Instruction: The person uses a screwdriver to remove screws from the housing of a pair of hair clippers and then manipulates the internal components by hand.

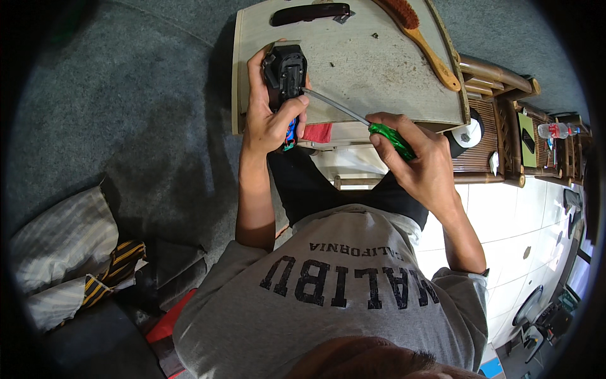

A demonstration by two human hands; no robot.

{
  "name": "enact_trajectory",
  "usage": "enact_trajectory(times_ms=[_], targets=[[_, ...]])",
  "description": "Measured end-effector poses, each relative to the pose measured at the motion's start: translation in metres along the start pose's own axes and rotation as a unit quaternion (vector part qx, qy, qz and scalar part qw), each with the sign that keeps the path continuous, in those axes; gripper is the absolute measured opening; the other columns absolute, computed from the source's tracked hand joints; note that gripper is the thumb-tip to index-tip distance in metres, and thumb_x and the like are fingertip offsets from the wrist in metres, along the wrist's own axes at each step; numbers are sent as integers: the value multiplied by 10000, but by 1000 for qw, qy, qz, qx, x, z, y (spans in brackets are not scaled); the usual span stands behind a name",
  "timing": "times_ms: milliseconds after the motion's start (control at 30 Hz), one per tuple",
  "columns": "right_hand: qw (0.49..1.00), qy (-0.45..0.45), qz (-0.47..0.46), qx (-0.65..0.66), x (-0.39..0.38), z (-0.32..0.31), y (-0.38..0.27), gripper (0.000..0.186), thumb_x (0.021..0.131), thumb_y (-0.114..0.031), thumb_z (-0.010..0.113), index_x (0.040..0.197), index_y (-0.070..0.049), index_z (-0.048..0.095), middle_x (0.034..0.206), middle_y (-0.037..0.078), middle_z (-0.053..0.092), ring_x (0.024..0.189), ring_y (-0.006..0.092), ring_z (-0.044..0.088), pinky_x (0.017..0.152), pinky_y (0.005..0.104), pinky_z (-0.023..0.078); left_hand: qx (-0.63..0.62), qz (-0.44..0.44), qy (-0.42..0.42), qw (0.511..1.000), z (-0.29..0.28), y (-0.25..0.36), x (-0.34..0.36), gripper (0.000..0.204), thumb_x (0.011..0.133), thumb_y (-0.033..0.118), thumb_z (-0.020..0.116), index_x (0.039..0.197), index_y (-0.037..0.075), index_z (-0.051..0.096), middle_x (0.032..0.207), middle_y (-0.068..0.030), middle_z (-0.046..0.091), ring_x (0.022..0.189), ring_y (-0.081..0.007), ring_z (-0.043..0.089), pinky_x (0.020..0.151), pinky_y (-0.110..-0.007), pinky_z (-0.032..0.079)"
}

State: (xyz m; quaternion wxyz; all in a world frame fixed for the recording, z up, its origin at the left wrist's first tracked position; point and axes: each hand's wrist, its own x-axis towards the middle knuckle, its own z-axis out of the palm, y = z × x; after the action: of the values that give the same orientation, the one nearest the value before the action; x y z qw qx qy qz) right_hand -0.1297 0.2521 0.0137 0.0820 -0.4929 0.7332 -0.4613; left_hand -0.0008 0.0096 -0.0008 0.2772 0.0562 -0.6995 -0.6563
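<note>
My left hand (268, 120) is closed around a black opened hair clipper (290, 72), held upright above the table's left part. Blue and red parts show at its lower end, under my thumb. My right hand (423, 158) grips a screwdriver (392, 140) by its green handle. The grey shaft slants up and left to the clipper's right side, near my left thumb. Whether the tip touches the clipper or sits inside it, I cannot tell. A curved dark casing piece (309, 14) lies at the table's far left.
The pale wooden table (360, 76) carries dark crumbs and a wooden-handled brush (435, 60) at right. A red cloth (317, 132) shows below its near edge. Bamboo furniture (499, 79) stands to the right, with a bottle (555, 131). Striped fabric (69, 240) lies lower left.
</note>
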Motion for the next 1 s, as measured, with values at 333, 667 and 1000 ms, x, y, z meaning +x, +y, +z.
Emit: enact_trajectory(times_ms=[333, 667, 1000], targets=[[972, 16, -61, -226, -2, -7, -13, 275, 986, -249, 741, 1258, -218, 764, 676, 34, 621, 497, 182, 612, 461, 363, 460, 38, 6, -15, 999, 1, 1, 0, 809, 895, -69, 566, 1609, 109, 230, 1057, -149, 622, 550, -114, 594, 441, -260, 506], [1000, -21, 3, 3, 5, -12, -17, 275, 1029, -223, 699, 1224, -43, 774, 615, 78, 587, 503, 210, 616, 478, 336, 451, 74, 28, -52, 995, 1, 1, 3, 811, 851, -81, 556, 1591, 88, 271, 1031, -140, 629, 541, -105, 576, 432, -250, 476], [987, -55, 110, 107, 2, -9, -14, 291, 1053, -282, 681, 1206, -48, 763, 696, 103, 692, 488, 123, 527, 475, 307, 383, -25, -17, -26, 999, -1, 5, 1, 843, 854, -104, 512, 1609, 116, 208, 1044, -170, 619, 558, -147, 603, 419, -281, 512]])
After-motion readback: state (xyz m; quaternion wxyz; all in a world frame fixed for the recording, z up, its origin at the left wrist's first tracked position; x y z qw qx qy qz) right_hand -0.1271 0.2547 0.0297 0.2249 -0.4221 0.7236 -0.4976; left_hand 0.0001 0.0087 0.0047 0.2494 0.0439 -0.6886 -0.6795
